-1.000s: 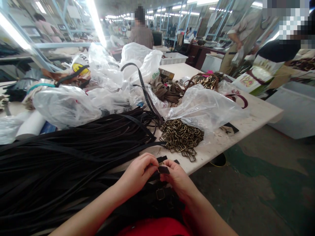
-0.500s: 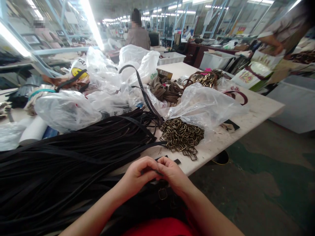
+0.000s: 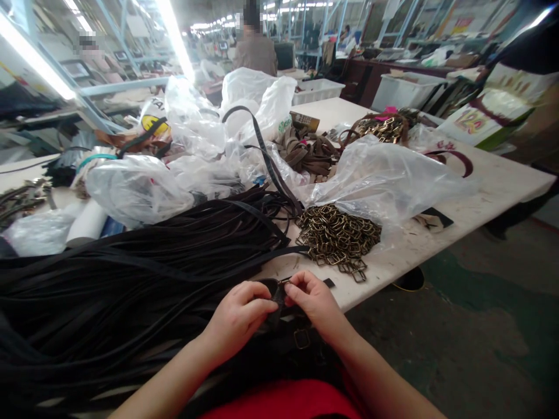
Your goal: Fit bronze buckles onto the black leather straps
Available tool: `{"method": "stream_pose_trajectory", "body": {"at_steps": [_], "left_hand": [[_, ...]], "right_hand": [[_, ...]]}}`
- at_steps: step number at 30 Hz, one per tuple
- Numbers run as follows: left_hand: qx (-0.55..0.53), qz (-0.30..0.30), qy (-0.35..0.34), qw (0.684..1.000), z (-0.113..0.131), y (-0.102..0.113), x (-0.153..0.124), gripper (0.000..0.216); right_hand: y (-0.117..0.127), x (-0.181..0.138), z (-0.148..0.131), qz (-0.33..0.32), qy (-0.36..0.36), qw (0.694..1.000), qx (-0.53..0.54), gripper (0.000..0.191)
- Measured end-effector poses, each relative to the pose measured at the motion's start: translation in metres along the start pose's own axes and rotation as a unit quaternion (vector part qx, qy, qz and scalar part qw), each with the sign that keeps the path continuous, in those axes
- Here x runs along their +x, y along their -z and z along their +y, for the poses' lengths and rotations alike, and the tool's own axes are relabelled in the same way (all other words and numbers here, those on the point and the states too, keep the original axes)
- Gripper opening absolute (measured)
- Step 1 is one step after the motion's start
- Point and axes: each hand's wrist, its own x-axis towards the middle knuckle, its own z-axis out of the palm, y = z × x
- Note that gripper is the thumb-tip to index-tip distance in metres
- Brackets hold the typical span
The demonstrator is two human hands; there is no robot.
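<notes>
My left hand (image 3: 247,311) pinches a dark strap (image 3: 276,308) between thumb and fingers, close to its end. Facing it, my right hand (image 3: 315,301) is closed on a small brass-coloured buckle (image 3: 285,282) that touches the strap; the fingertips hide much of it. Below my hands, a square metal buckle (image 3: 301,338) lies against dark straps near my lap. A heap of bronze-coloured rectangular buckles (image 3: 340,233) sits on the table just beyond my right hand. Long black straps (image 3: 144,279) are piled to the left, partly under my left forearm.
A clear plastic bag (image 3: 393,174) lies behind the buckle heap on the white table (image 3: 493,203). More plastic bags (image 3: 140,186) and brown straps (image 3: 310,152) crowd the back. The table's edge runs along my right. A person (image 3: 255,52) is seen from behind farther off.
My hands have come slightly apart, showing the strap and part of the buckle between them. The view has shifted, and the person at the far right is now mostly out of sight.
</notes>
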Motion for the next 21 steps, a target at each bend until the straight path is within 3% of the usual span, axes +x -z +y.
{"method": "stream_pose_trajectory", "body": {"at_steps": [7,12,18,21], "left_hand": [[-0.007,0.004,0.016,1.000,0.000,0.001,-0.012,0.021],[-0.083,0.003,0.029,0.996,0.007,0.008,-0.012,0.017],[-0.122,0.007,0.038,0.992,0.018,0.020,-0.008,0.019],[-0.099,0.003,0.078,0.992,0.013,0.018,-0.007,0.019]], "right_hand": [[-0.004,0.002,0.001,-0.033,-0.015,0.999,-0.005,0.023],[-0.009,0.005,0.006,-0.068,0.005,0.997,-0.024,0.021],[-0.021,0.010,0.003,-0.054,0.050,0.993,-0.090,0.014],[-0.027,0.012,-0.004,-0.040,0.053,0.994,-0.086,0.012]]}}
